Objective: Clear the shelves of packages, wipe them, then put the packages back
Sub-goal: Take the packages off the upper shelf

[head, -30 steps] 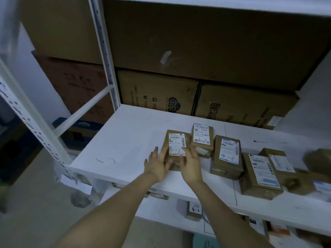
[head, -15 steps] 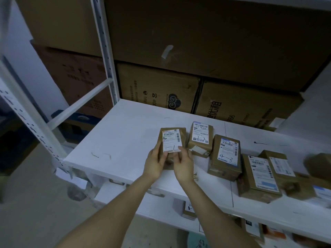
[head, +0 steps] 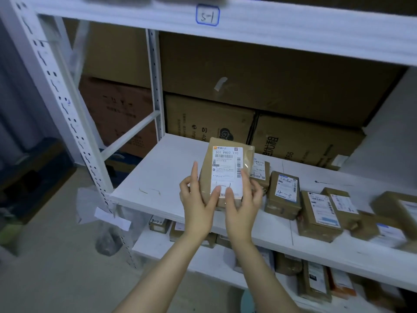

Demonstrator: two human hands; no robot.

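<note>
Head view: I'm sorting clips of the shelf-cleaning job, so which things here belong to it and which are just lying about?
Job: held package, gripped by left hand and right hand; package marked 4-3 and its neighbours; white shelf.
Lying about: big cartons behind; plastic bag on the floor; paper tag by the post.

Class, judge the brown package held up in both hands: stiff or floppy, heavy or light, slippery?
Probably stiff: the brown package stands straight though the left hand and right hand grip only its lower end. Likely light for its size: fingers and thumbs alone carry it. Perhaps slightly slippery: its wrapping looks glossy.
</note>
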